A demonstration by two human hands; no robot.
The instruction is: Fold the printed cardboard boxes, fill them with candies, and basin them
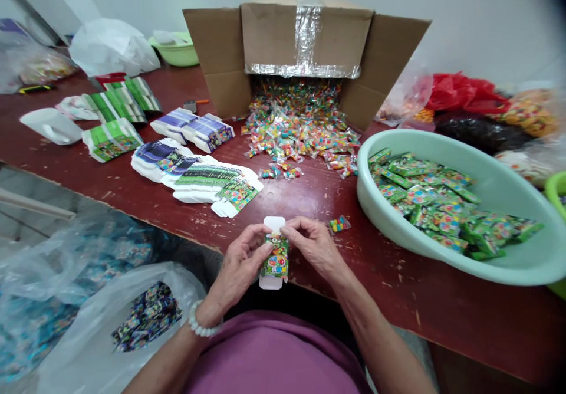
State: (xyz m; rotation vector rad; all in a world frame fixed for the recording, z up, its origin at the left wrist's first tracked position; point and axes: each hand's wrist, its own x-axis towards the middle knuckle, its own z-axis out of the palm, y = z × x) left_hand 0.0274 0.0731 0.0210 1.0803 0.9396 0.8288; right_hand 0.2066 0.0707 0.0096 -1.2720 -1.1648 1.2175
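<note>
- Green carton (277,258) stood between the person's two hands at the table's near edge, printed face up, with a white top flap (275,223) and a white bottom flap (270,282) sticking out
- Left hand (242,259) pinched the carton's left side, thumb on the printed face
- Right hand (312,242) pinched its upper right corner, thumb and forefinger close together beside the top flap
- Judging by the flaps and fingertips, the step in hand was working the upper end of the carton; whether its mouth was open could not be told
- By the look of it, the next move called for a light, steady left hold, so that the thin card would not crease while the right fingers worked
- Just beyond the right hand, one candy packet (339,224) lay on the red table (327,190)
- Ahead to the left, overlapping flat cartons (194,174) fanned across the table
- Farther out, a cardboard box (274,37) spilled a heap of clear candy packets (300,131) from its open front
- To the right, a pale green basin (522,190) held many green printed packs (442,205)
- Down at the left, a translucent plastic bag (88,347) held dark printed packs (148,317)
</note>
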